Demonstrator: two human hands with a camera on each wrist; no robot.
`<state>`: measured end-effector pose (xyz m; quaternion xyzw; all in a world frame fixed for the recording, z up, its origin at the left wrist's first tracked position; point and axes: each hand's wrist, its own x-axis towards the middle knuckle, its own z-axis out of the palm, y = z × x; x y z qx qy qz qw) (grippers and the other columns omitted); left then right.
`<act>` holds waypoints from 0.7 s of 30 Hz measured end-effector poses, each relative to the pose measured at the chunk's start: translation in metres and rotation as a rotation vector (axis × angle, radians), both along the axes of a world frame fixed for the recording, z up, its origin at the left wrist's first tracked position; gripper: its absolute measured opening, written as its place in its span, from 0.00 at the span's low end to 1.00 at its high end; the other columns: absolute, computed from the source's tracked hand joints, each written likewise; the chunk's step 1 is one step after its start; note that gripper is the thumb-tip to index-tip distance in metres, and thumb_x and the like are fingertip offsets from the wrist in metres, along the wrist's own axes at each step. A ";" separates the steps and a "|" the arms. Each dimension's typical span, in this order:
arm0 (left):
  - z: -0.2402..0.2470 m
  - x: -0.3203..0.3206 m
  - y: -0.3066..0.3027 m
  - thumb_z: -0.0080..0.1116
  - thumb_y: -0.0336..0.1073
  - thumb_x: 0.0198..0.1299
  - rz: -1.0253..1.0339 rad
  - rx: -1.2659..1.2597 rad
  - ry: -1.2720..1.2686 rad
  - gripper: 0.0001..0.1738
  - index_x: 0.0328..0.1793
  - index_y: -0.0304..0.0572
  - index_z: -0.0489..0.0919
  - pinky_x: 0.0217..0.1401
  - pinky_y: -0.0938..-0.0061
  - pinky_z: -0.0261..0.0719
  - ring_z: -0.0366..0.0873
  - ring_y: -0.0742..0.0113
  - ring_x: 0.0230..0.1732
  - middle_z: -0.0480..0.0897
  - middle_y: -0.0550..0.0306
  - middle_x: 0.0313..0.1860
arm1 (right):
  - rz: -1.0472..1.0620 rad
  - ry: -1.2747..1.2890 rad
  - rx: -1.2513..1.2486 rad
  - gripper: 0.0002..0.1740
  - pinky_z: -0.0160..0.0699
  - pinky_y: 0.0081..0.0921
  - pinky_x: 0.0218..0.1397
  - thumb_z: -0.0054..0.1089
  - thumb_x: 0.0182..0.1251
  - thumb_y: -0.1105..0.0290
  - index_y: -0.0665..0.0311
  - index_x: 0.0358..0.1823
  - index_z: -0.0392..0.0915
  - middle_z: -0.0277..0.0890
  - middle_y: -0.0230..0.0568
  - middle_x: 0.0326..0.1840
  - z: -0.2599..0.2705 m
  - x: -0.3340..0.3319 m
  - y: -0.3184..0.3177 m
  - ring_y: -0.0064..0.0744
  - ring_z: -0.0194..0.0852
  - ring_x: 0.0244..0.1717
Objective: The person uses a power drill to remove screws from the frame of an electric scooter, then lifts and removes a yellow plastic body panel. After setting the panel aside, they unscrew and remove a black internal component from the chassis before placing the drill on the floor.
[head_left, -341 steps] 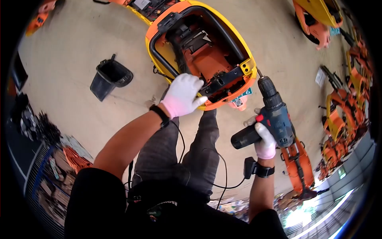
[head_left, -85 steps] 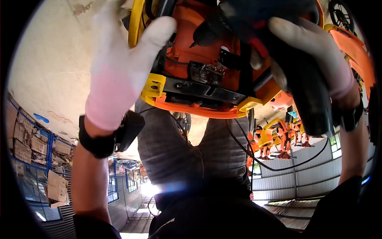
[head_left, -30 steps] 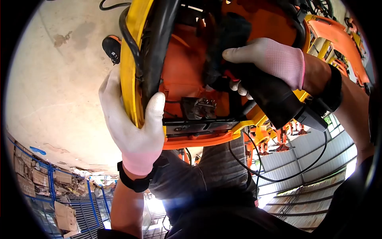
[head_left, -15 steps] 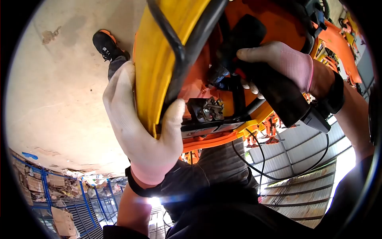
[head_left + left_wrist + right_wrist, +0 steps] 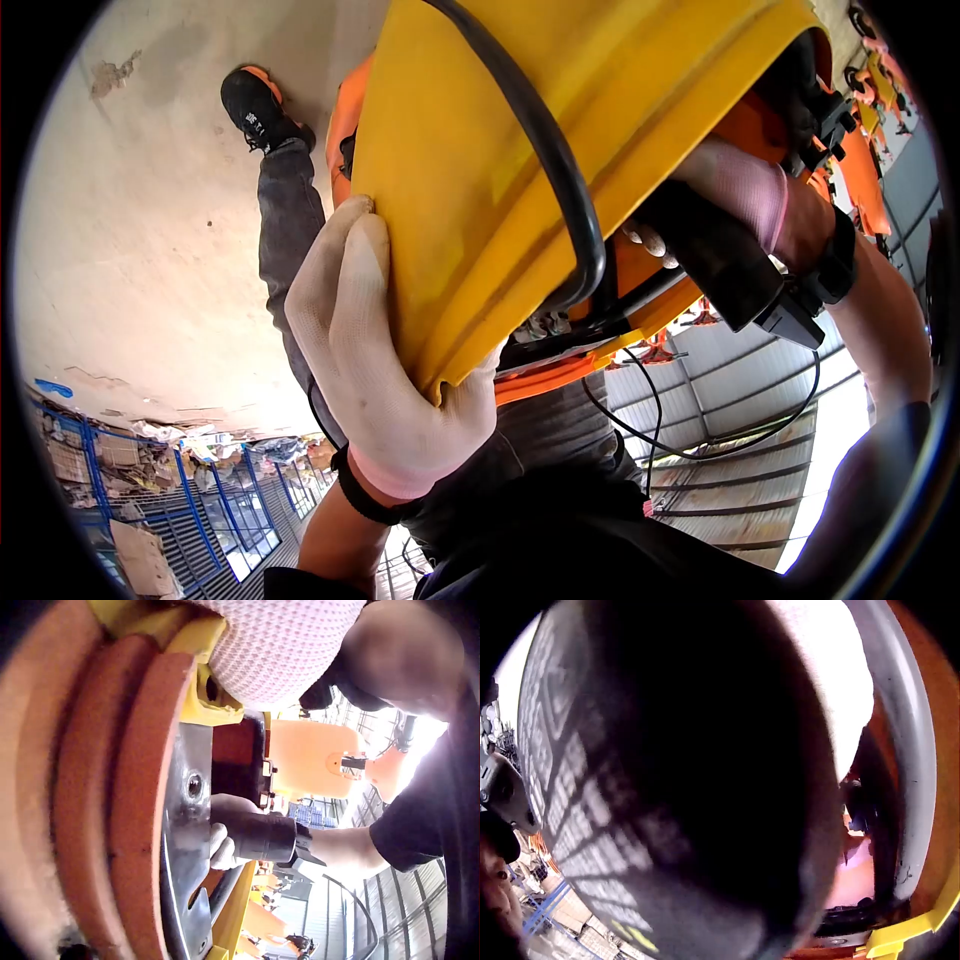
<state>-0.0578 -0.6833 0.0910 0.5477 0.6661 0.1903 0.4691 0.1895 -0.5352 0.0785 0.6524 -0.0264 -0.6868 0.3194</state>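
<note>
A yellow scooter body panel (image 5: 470, 190) with a black tube (image 5: 545, 130) across it leans large over the middle of the head view. My gloved left hand (image 5: 375, 360) grips its lower left corner, fingers along the outer face. Behind the panel, my gloved right hand (image 5: 735, 185) holds a black cordless drill (image 5: 710, 260); its chuck and tip are hidden there. The left wrist view shows the drill (image 5: 262, 836) above a black crossbar (image 5: 187, 832) edged by orange trim (image 5: 139, 817). The drill's dark base (image 5: 667, 787) fills much of the right wrist view.
A black shoe (image 5: 255, 105) stands on the concrete floor (image 5: 150, 240) at the left. A thin black cable (image 5: 740, 440) loops below the right wrist. Blue-framed racks (image 5: 190, 470) and other orange scooter parts (image 5: 865, 185) are farther off.
The drill has come from beside the body to inside it. My left hand, raised off the panel 2.8 seconds ago, now grips it. The yellow side has swung right, covering the drill's front.
</note>
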 end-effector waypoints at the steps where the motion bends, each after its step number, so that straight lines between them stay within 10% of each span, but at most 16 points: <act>1: 0.000 0.000 0.000 0.63 0.56 0.68 0.011 -0.010 -0.004 0.46 0.77 0.25 0.60 0.71 0.58 0.67 0.68 0.46 0.69 0.67 0.34 0.69 | -0.007 -0.079 -0.043 0.21 0.79 0.22 0.27 0.60 0.74 0.54 0.69 0.47 0.78 0.81 0.40 0.27 0.001 -0.002 0.002 0.27 0.80 0.24; 21: 0.022 -0.011 0.003 0.64 0.50 0.66 -0.081 -0.111 -0.006 0.45 0.75 0.22 0.58 0.71 0.56 0.67 0.64 0.43 0.72 0.66 0.31 0.70 | -0.071 -0.120 -0.057 0.22 0.82 0.19 0.28 0.63 0.72 0.53 0.69 0.49 0.79 0.83 0.41 0.32 0.019 -0.014 0.023 0.27 0.83 0.27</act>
